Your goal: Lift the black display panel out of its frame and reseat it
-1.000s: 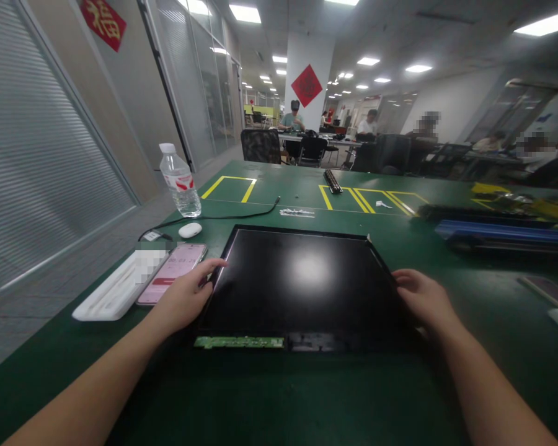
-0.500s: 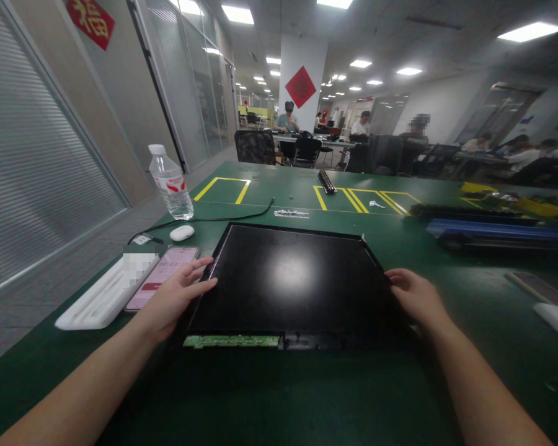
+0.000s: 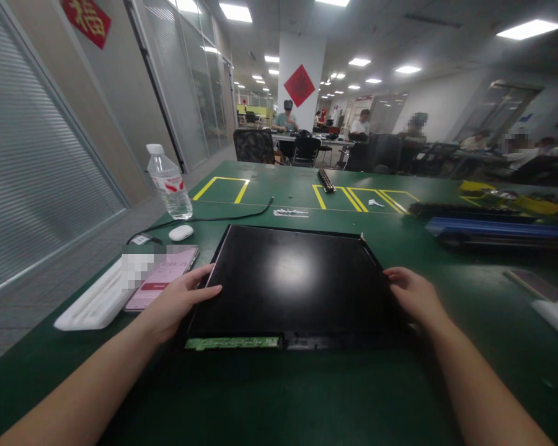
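A black, glossy display panel (image 3: 307, 297) lies in front of me on the green table, a lamp reflected in its middle. Along its near edge, on the left, shows a strip of green circuit board (image 3: 235, 342). My left hand (image 3: 181, 297) grips the panel's left edge, thumb on top and fingers at the side and below. At the opposite edge my right hand (image 3: 411, 291) holds the panel, its fingers curled and partly hidden beneath the rim. The panel's underside cannot be seen.
Left of the panel are a phone (image 3: 162, 279), a white tray-like case (image 3: 90, 297), a white earbud case (image 3: 181, 233), a black cable (image 3: 232, 215) and a water bottle (image 3: 171, 186). A blue bar-shaped object (image 3: 493, 229) and another phone (image 3: 534, 287) lie right. People sit farther back.
My left thumb has slid slightly inward over the panel, and the panel's left side has shifted a little. My right hand stays at its edge.
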`<state>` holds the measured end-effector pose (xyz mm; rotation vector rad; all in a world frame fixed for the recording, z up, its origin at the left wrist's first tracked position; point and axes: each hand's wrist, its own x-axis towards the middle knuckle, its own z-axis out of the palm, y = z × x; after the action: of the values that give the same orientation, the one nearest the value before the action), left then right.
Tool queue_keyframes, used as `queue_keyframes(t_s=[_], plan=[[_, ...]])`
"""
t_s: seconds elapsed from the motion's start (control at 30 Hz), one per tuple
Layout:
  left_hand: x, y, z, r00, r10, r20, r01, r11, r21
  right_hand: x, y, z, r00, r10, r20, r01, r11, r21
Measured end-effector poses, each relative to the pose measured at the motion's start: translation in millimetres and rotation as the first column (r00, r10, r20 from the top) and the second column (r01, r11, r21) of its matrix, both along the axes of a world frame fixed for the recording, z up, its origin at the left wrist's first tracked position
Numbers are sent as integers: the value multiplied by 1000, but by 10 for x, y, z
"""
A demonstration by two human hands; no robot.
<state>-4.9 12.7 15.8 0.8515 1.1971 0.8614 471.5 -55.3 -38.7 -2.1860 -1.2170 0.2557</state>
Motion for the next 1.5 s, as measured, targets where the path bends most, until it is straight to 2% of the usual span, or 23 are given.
queue_keyframes(t_s=[0.27,0.43,0.6,0.77,1.1,1.3,1.5], plan=[[-26,11,-33,1000,-4,-16,5,996,93,20,2,-22,1000,0,-21,0,1000,-17],[-97,17,-60,997,-56,-55,64,986,152,34,-2,-32,1000,15,0,-15,1000,1],[-130,27,-82,994,-53,-91,68,985,161,47,-4,-46,1000,19,14,-19,1000,13],[-94,21,-61,996,-59,-63,69,981,184,66,-6,-64,1000,24,-17,-24,999,-22],[-73,-20,24,996,-56,-65,68,978,197,69,28,-118,995,44,89,-43,999,-15],[-47,-43,79,997,-42,-70,59,964,261,35,28,-82,999,20,27,-20,1000,3],[-13,-107,140,999,-29,-37,37,973,229,1,40,-41,985,-76,-155,84,995,44]])
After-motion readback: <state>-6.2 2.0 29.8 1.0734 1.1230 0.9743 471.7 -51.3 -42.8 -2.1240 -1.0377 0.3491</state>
